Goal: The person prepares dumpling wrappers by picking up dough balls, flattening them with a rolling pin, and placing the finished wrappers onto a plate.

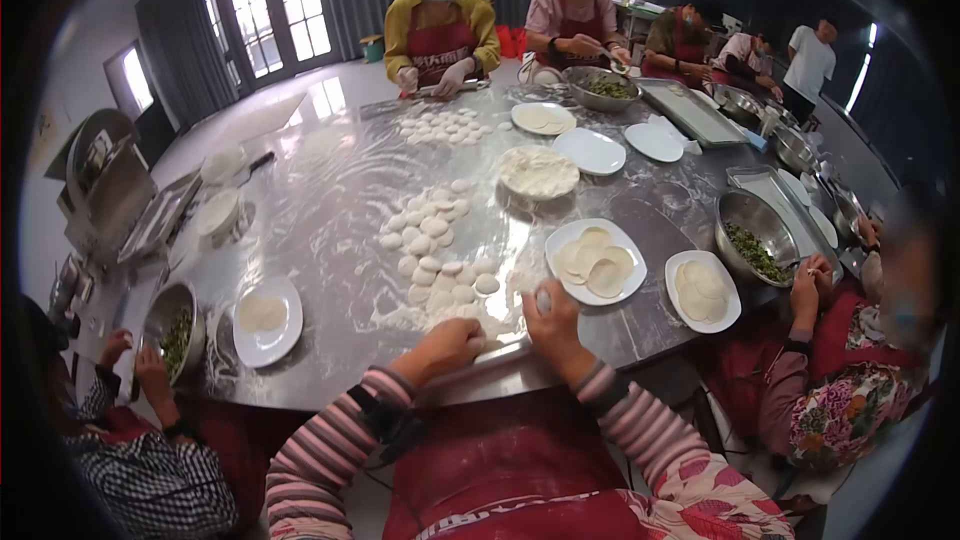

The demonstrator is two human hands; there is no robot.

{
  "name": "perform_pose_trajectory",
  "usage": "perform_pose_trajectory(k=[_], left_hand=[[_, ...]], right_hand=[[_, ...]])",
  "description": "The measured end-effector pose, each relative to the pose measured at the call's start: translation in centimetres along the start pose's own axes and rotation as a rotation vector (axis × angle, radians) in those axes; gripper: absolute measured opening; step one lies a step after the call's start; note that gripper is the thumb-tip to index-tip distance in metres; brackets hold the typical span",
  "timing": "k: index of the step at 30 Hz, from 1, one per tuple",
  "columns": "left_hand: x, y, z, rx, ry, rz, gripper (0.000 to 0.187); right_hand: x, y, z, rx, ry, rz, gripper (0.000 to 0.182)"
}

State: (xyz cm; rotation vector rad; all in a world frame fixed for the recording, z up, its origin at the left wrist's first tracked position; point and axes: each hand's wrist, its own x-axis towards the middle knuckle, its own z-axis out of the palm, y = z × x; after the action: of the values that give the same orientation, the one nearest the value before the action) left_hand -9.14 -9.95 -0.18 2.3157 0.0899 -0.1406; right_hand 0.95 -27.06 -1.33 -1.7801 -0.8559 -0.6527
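Note:
My left hand [448, 348] is closed at the table's near edge. Its fingertips pinch the rim of a pale dough wrapper [492, 345], mostly hidden by the fingers. Just to the right, my right hand [556, 328] is wrapped round what looks like a rolling pin [543, 298], with only a greyish end showing. Ahead of both hands lie several flattened dough pieces [430, 230] in loose flour. A white plate [630, 285] of round wrappers [595, 262] stands beyond my right hand.
A bowl of flour [538, 175] stands mid-table. Further right are another plate of wrappers [702, 290] and a metal bowl of green filling [750, 235]. At left are a plate [268, 348] and a filling bowl [172, 335]. Co-workers sit close on both sides; others stand opposite.

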Motion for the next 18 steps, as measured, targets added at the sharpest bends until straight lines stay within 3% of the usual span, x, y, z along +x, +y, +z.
perform_pose_trajectory(k=[1,3,5,7,9,11,13,15,16,18], left_hand=[[-0.1,0.1,0.1,0.0,-0.031,0.016,0.02],[1.1,0.3,0.7,0.039,-0.022,0.079,0.019],[3.3,0.7,1.0,0.077,-0.017,0.142,0.017],[6.9,2.4,1.4,-0.055,-0.045,0.164,0.016],[10.5,5.2,1.1,-0.474,-0.037,0.076,0.019],[13.9,6.1,0.8,-0.53,0.041,0.07,0.023],[16.1,4.2,0.5,-0.387,0.072,0.013,0.021],[16.3,1.8,-0.4,0.263,0.112,0.124,0.021],[15.4,1.5,-0.9,0.267,0.109,0.12,0.021],[13.1,1.0,-1.7,0.618,0.091,0.151,0.024]], right_hand=[[-0.6,-0.5,-1.7,-0.251,-0.08,-0.277,0.02],[-3.0,-1.4,-3.0,-0.028,-0.039,0.024,0.02],[-3.7,-2.5,-4.5,-0.046,-0.057,0.01,0.019],[-3.7,-3.4,-5.1,0.152,-0.08,0.217,0.019],[-3.4,-3.4,-5.1,0.185,-0.064,0.216,0.019],[-3.6,-3.0,-4.8,0.248,-0.068,0.196,0.018],[-3.6,-2.5,-4.8,0.255,-0.07,0.178,0.019],[-3.4,-2.9,-5.2,0.25,-0.094,0.169,0.02],[-3.5,-3.0,-5.4,0.243,-0.121,0.192,0.021],[-3.2,-3.1,-5.4,0.252,-0.095,0.177,0.021]])
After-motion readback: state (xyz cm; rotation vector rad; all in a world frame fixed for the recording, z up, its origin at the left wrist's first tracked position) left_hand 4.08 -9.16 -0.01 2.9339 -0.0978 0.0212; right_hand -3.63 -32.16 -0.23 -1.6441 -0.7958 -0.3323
